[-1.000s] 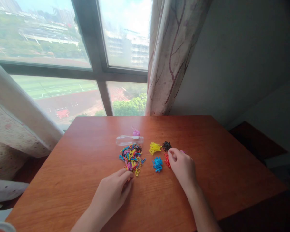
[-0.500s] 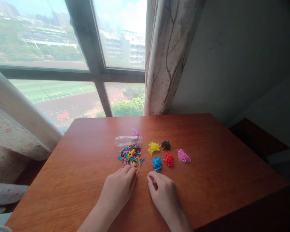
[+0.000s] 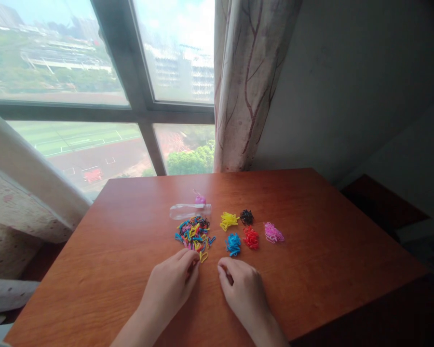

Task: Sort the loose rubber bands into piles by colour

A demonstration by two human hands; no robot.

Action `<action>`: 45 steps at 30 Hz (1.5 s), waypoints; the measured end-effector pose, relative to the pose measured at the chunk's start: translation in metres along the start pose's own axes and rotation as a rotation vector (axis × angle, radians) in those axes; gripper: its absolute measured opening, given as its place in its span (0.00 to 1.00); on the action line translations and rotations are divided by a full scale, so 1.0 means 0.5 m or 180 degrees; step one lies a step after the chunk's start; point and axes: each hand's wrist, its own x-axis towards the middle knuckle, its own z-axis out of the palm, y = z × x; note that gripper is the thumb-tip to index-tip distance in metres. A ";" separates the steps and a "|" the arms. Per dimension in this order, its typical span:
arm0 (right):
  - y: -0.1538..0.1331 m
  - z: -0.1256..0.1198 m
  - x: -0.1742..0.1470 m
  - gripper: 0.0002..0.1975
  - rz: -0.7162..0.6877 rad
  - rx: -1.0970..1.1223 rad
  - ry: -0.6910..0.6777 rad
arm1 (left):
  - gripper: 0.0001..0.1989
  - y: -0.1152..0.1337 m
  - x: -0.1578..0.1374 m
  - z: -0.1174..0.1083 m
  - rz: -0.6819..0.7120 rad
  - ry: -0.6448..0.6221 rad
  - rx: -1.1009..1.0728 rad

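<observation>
My left hand is at the near edge of a pile of mixed coloured rubber bands, its thumb and fingers pinched together. Whatever may be between those fingertips is hidden. A yellow rubber band lies by the fingertips, at the edge of the pile. My right hand rests on the table just below a heap of blue rubber bands. Its thumb meets the curled forefinger, and I cannot make out anything in the pinch.
Single-colour heaps of yellow, black, red and pink rubber bands lie on the right of the wooden table. Behind the mixed pile, a clear bottle lies on its side beside a pink cap.
My left hand has drawn back slightly from the mixed pile, and the yellow band beside it shows more fully. My right hand keeps its pinch. The whole view has shifted a little.
</observation>
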 end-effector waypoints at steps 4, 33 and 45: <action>-0.001 0.000 0.000 0.09 0.0017 -0.0007 -0.0039 | 0.09 -0.006 0.004 0.000 0.0114 0.0201 -0.0186; -0.010 -0.012 0.006 0.09 0.0013 0.0015 -0.0052 | 0.13 0.075 0.222 -0.024 0.0368 -0.0205 0.0722; -0.006 -0.008 0.005 0.09 -0.0020 0.0003 -0.0019 | 0.15 0.067 0.214 -0.022 0.0436 -0.0211 0.0669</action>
